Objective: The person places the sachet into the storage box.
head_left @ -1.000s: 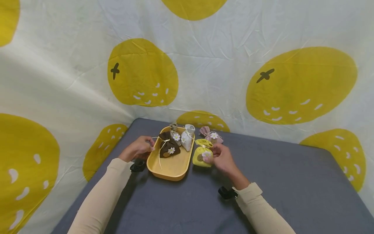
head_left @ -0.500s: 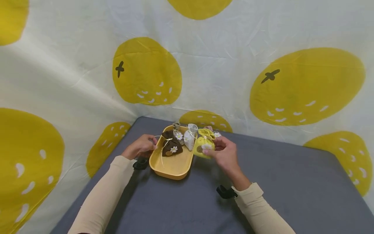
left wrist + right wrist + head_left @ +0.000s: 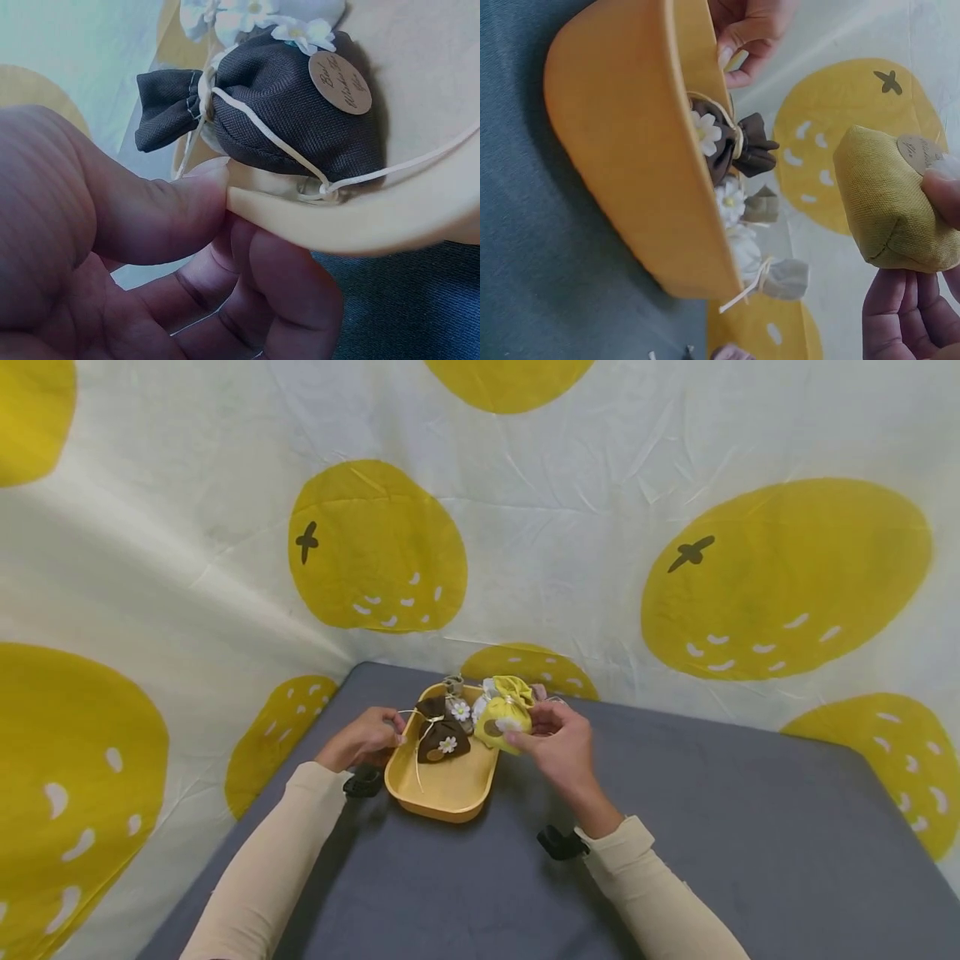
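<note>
My left hand (image 3: 367, 738) pinches the left rim of a yellow tray (image 3: 442, 793), thumb over the edge and fingers below, as the left wrist view shows. My right hand (image 3: 561, 739) holds a yellow drawstring pouch (image 3: 495, 722) with a white flower and a round brown tag, raised at the tray's right rim. Inside the tray lies a dark brown pouch (image 3: 441, 743), its tag and cord plain in the left wrist view (image 3: 300, 112). Behind it stand a grey-beige pouch (image 3: 457, 710) and a white pouch (image 3: 742, 251), the latter mostly hidden by the yellow one in the head view.
A pink pouch (image 3: 538, 692) lies on the grey table (image 3: 712, 827) behind my right hand, mostly covered by it. White cloth with yellow fruit prints (image 3: 555, 543) hangs along the back and left of the table.
My right hand has lifted the yellow pouch from beside the tray and carried it up and left to the tray's right rim. The left hand keeps its hold on the tray.
</note>
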`<state>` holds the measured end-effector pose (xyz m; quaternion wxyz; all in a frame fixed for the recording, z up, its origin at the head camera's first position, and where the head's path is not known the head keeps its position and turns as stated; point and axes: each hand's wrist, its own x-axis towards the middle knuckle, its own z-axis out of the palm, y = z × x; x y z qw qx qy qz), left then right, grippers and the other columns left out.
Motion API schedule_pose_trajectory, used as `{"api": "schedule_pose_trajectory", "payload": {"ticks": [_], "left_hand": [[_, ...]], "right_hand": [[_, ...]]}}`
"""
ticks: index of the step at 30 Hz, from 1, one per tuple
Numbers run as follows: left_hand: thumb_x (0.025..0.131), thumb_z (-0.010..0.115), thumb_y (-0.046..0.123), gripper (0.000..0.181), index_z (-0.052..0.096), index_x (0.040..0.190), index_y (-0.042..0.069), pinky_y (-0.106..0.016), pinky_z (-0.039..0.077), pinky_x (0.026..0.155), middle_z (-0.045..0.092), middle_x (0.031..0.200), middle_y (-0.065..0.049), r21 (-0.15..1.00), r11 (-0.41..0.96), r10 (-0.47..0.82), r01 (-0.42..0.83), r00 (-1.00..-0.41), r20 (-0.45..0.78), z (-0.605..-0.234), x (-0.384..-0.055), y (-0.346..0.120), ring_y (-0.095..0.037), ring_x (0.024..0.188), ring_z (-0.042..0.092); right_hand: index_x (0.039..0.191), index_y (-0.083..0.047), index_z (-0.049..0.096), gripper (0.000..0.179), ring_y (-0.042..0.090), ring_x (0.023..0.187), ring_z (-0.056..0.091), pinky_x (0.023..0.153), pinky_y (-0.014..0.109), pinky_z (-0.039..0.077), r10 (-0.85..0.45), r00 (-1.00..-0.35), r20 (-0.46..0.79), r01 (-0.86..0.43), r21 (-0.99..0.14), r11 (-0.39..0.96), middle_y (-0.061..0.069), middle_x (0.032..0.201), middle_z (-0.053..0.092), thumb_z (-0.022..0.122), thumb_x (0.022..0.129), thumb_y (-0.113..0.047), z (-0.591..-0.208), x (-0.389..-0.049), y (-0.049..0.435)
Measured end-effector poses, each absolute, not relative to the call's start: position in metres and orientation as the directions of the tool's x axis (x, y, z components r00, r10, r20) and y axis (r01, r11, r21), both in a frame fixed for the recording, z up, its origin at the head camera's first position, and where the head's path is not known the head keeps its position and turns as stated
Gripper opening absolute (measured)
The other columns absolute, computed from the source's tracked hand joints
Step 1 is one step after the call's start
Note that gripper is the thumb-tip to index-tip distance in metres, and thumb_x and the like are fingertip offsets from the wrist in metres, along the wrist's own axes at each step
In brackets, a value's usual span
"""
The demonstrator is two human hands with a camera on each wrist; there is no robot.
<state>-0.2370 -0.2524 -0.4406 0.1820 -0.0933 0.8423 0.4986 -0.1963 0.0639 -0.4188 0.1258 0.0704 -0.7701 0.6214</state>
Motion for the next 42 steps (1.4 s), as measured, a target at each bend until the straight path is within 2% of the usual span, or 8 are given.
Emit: {"api": "schedule_pose_trajectory", "payload": {"ticks": [11,21,30,37,42], "left_hand": [[0.099,0.061,0.000,0.013,0.058,0.112,0.001,-0.033,0.057,0.062,0.057,0.092,-0.011,0.798,0.498,0.025,-0.340,-0.914,-0.405,-0.440,-0.238,-0.252,-0.020,0.073,0.063],[0.098,0.063,0.001,0.012,0.059,0.109,0.000,-0.032,0.056,0.058,0.058,0.099,-0.014,0.802,0.501,0.028,-0.326,-0.920,-0.392,-0.442,-0.238,-0.254,-0.022,0.070,0.065],[0.098,0.063,0.001,0.013,0.057,0.109,0.000,-0.032,0.056,0.057,0.058,0.099,-0.014,0.806,0.490,0.024,-0.332,-0.919,-0.393,-0.441,-0.238,-0.254,-0.020,0.067,0.063],[0.098,0.063,0.001,0.013,0.058,0.110,0.000,-0.032,0.056,0.058,0.058,0.098,-0.013,0.808,0.484,0.023,-0.336,-0.918,-0.395,-0.443,-0.238,-0.255,-0.020,0.069,0.063],[0.099,0.063,0.002,0.013,0.058,0.111,0.001,-0.031,0.055,0.058,0.059,0.098,-0.012,0.807,0.488,0.025,-0.333,-0.919,-0.394,-0.441,-0.238,-0.254,-0.020,0.069,0.063]], "right_hand": [[0.105,0.000,0.075,0.041,0.019,0.081,0.072,0.073,0.019,0.057,0.048,-0.944,0.328,-0.311,-0.927,0.209,0.021,0.099,0.076,0.094,0.069,0.000,-0.406,-0.201,0.046],[0.107,0.000,0.072,0.038,0.028,0.089,0.073,0.078,0.023,0.057,0.035,-0.942,0.333,-0.317,-0.921,0.226,0.019,0.101,0.074,0.091,0.073,-0.002,-0.407,-0.205,0.036],[0.105,-0.001,0.070,0.038,0.031,0.088,0.071,0.083,0.039,0.060,0.062,-0.941,0.334,-0.303,-0.909,0.287,0.018,0.098,0.073,0.090,0.072,-0.003,-0.413,-0.208,0.026],[0.099,-0.002,0.071,0.036,0.025,0.081,0.070,0.074,0.031,0.058,0.061,-0.942,0.331,-0.298,-0.904,0.307,0.016,0.093,0.073,0.092,0.070,-0.003,-0.419,-0.209,0.020],[0.100,-0.002,0.070,0.038,0.025,0.081,0.070,0.074,0.033,0.058,0.064,-0.952,0.300,-0.264,-0.907,0.328,0.015,0.093,0.073,0.092,0.069,-0.004,-0.424,-0.210,0.018]]}}
